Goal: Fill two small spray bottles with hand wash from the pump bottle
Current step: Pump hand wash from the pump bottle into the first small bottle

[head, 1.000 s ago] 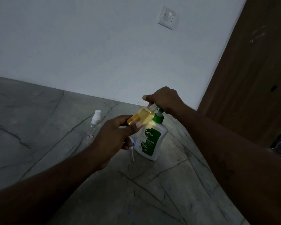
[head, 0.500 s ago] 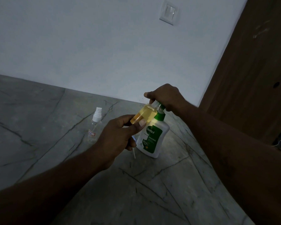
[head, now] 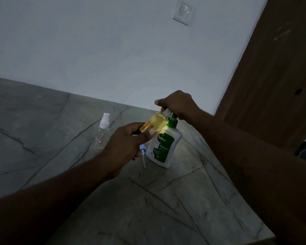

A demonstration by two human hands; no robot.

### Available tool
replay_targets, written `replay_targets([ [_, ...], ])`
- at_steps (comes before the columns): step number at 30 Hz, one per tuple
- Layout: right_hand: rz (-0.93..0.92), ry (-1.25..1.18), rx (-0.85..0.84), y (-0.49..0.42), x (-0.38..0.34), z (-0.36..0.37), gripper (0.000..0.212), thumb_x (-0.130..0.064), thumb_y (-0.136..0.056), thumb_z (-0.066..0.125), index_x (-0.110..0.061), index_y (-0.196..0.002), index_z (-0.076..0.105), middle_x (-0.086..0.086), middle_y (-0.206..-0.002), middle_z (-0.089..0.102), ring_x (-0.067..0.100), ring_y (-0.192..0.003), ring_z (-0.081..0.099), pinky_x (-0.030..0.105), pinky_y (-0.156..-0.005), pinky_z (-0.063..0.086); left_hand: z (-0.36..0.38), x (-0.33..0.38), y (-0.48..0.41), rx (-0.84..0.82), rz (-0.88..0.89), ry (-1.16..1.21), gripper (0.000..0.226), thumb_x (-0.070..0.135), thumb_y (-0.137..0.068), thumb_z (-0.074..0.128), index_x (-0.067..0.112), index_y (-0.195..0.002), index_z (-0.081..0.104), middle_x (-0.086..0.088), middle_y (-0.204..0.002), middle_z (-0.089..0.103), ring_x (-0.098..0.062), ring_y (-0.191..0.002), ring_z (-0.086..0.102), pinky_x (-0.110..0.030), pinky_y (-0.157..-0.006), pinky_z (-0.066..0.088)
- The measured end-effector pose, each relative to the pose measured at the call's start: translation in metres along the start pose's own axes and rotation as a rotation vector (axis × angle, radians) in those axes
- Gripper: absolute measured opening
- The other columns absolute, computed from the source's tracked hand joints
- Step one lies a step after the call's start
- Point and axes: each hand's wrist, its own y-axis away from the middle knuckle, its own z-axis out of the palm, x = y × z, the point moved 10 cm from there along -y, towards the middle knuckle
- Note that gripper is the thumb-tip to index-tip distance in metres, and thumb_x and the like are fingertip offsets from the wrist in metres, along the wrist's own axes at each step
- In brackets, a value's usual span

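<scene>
A white pump bottle [head: 163, 145] with a green label and green pump stands on the grey marble floor [head: 175, 200]. My right hand [head: 179, 104] sits closed over its pump head. My left hand [head: 129, 144] holds a small clear spray bottle [head: 156, 122] tilted, its open neck up against the pump spout; yellow liquid fills much of it. The same hand also holds that bottle's blue spray cap [head: 142, 150], whose white dip tube hangs down. A second small spray bottle [head: 102, 132], clear with a white cap and a label, stands upright to the left.
A white wall with a light switch [head: 183, 12] rises behind the bottles. A brown wooden door [head: 276, 76] stands at the right. Dark cables lie at the far right past the door's foot. The scene is dim.
Both hands and the bottles keep their hold and pose. The view has shifted slightly, so everything sits a little higher in the frame.
</scene>
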Motion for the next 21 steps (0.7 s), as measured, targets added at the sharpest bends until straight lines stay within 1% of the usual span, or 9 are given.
replay_targets([
  [4,-0.023,0.034,0.017,-0.001,-0.005,-0.009,0.040,-0.053,-0.086,0.072,-0.013,-0.081,0.076,-0.006,-0.068,0.070,0.009,-0.054,0.060,0.025,-0.052,0.040,0.000,0.001,0.000,-0.011,0.000,0.016,0.043,0.046,-0.090,0.065,0.023,-0.127,0.068,-0.001,-0.103,0.069,0.000,-0.042,0.054,-0.019,-0.043,0.041],
  [6,-0.013,-0.003,0.014,-0.002,-0.003,-0.007,0.038,-0.051,-0.085,0.073,-0.013,-0.080,0.077,-0.004,-0.072,0.072,0.011,-0.056,0.061,0.025,-0.053,0.041,0.002,0.000,0.002,-0.021,-0.004,0.033,0.046,0.047,-0.088,0.065,0.022,-0.126,0.068,0.001,-0.097,0.069,-0.001,-0.041,0.051,-0.020,-0.042,0.040],
  [7,-0.004,-0.021,0.013,-0.002,-0.001,-0.005,0.039,-0.051,-0.084,0.073,-0.013,-0.081,0.077,-0.002,-0.076,0.074,0.013,-0.059,0.061,0.026,-0.054,0.041,0.002,0.000,0.002,-0.021,-0.011,0.044,0.047,0.047,-0.087,0.065,0.022,-0.126,0.068,0.003,-0.090,0.069,-0.002,-0.040,0.049,-0.020,-0.042,0.040],
  [9,0.014,-0.030,0.009,-0.004,0.002,-0.001,0.041,-0.053,-0.081,0.074,-0.013,-0.085,0.077,0.001,-0.083,0.075,0.015,-0.064,0.063,0.029,-0.055,0.043,0.002,-0.001,0.002,-0.014,-0.025,0.053,0.042,0.045,-0.089,0.065,0.021,-0.124,0.070,0.009,-0.079,0.068,-0.003,-0.041,0.046,-0.020,-0.041,0.039],
  [12,0.013,-0.037,0.001,-0.003,0.004,0.003,0.043,-0.054,-0.081,0.074,-0.012,-0.089,0.076,0.003,-0.087,0.075,0.015,-0.069,0.065,0.029,-0.058,0.045,0.001,-0.003,0.002,-0.013,-0.040,0.063,0.037,0.041,-0.093,0.065,0.020,-0.123,0.070,0.011,-0.070,0.069,-0.005,-0.040,0.044,-0.020,-0.040,0.038],
  [15,0.012,-0.037,-0.008,-0.002,0.005,0.005,0.045,-0.055,-0.081,0.074,-0.011,-0.091,0.076,0.004,-0.088,0.075,0.017,-0.070,0.066,0.029,-0.059,0.047,0.002,-0.003,0.003,-0.023,-0.043,0.045,0.036,0.041,-0.094,0.063,0.020,-0.122,0.070,0.015,-0.060,0.067,-0.004,-0.039,0.043,-0.020,-0.039,0.038],
  [18,0.008,-0.011,-0.008,-0.003,0.002,0.003,0.045,-0.054,-0.080,0.075,-0.010,-0.091,0.076,0.004,-0.087,0.074,0.018,-0.070,0.065,0.029,-0.057,0.045,0.003,-0.002,0.004,-0.025,-0.044,0.041,0.036,0.042,-0.094,0.062,0.020,-0.122,0.070,0.015,-0.057,0.066,-0.006,-0.041,0.042,-0.022,-0.039,0.038],
  [21,-0.019,0.014,0.010,-0.004,-0.001,-0.001,0.043,-0.055,-0.082,0.074,-0.012,-0.086,0.077,0.001,-0.083,0.074,0.016,-0.068,0.064,0.028,-0.057,0.045,0.003,-0.002,0.004,-0.030,-0.046,0.042,0.036,0.042,-0.095,0.062,0.020,-0.123,0.069,0.014,-0.054,0.065,-0.007,-0.041,0.041,-0.022,-0.039,0.038],
])
